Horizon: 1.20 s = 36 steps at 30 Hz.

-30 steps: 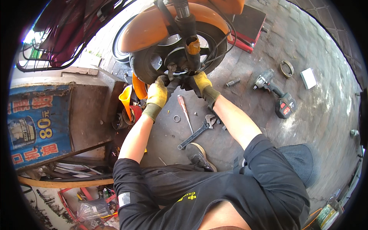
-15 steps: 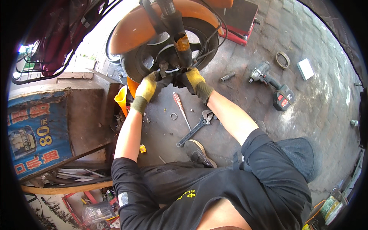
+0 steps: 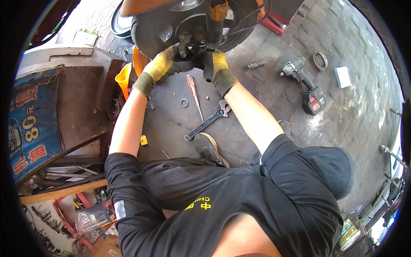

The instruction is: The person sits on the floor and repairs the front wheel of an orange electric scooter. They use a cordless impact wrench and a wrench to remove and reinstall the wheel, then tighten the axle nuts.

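My left hand (image 3: 164, 63), in a yellow and dark work glove, is closed at the lower hub of a black wheel (image 3: 155, 30), beside a metal fitting (image 3: 184, 43). My right hand (image 3: 212, 63), gloved alike, has its fingers curled just below the front fork (image 3: 214, 28), close against my left. What each holds is hidden by the dark glove fingers. Below them lie a red-handled screwdriver (image 3: 192, 88), a metal ring (image 3: 184, 103) and a black adjustable wrench (image 3: 205, 123). An orange fender (image 3: 145, 6) shows at the top edge.
At right lie a cordless impact wrench (image 3: 299, 77), a socket (image 3: 257, 64), a metal band (image 3: 320, 60) and a white box (image 3: 342, 77). A red toolbox (image 3: 280, 23) stands behind. At left are a worn cabinet (image 3: 83, 107) and a yellow funnel (image 3: 123, 78). My foot (image 3: 207, 147) rests below the tools.
The view has tilted, so the wheel, floor tools and my hands sit higher in the picture. Both hands stay at the hub, with my left elbow shifted slightly left.
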Tool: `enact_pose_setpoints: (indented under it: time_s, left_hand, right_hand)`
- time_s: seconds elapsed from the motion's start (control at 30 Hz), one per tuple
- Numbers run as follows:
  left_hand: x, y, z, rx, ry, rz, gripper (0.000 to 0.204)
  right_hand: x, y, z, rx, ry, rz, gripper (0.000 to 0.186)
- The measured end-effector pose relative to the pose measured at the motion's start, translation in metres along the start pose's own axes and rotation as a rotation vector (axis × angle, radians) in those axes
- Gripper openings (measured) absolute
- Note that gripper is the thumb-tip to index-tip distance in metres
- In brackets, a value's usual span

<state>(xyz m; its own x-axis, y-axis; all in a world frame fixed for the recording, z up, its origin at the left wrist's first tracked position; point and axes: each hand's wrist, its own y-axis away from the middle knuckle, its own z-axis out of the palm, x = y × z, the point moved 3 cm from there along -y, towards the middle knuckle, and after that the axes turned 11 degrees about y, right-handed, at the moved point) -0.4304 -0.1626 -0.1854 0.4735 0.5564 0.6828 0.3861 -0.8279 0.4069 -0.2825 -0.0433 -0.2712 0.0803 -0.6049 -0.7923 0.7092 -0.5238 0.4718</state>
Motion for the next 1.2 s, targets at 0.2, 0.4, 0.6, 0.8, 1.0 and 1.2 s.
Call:
enact_pose_setpoints:
  time_s: [0.2, 0.4, 0.6, 0.8, 1.0, 1.2]
  left_hand:
    - [-0.001, -0.006, 0.014, 0.169, 0.281, -0.003, 0.065]
    - [0.011, 0.011, 0.042, 0.260, 0.738, 0.029, 0.031]
    - [0.012, 0.014, 0.033, 0.035, 0.823, 0.056, 0.041]
    - [-0.008, -0.008, 0.011, 0.115, 0.649, -0.150, 0.035]
    - [0.002, 0.006, 0.022, 0.245, 0.667, -0.205, 0.032]
    - [-0.003, 0.009, 0.024, 0.208, 0.673, -0.043, 0.030]
  right_hand:
    - [0.015, -0.010, 0.000, 0.032, 0.195, -0.207, 0.024]
    - [0.007, 0.005, 0.008, 0.120, 0.047, -0.265, 0.028]
    - [-0.001, 0.018, 0.013, 0.106, -0.164, 0.073, 0.028]
    - [-0.014, 0.031, 0.008, 0.106, -0.201, 0.157, 0.028]
    - [-0.006, 0.025, 0.017, 0.173, -0.505, 0.239, 0.027]
    - [-0.001, 0.022, 0.022, 0.086, -0.608, 0.168, 0.022]
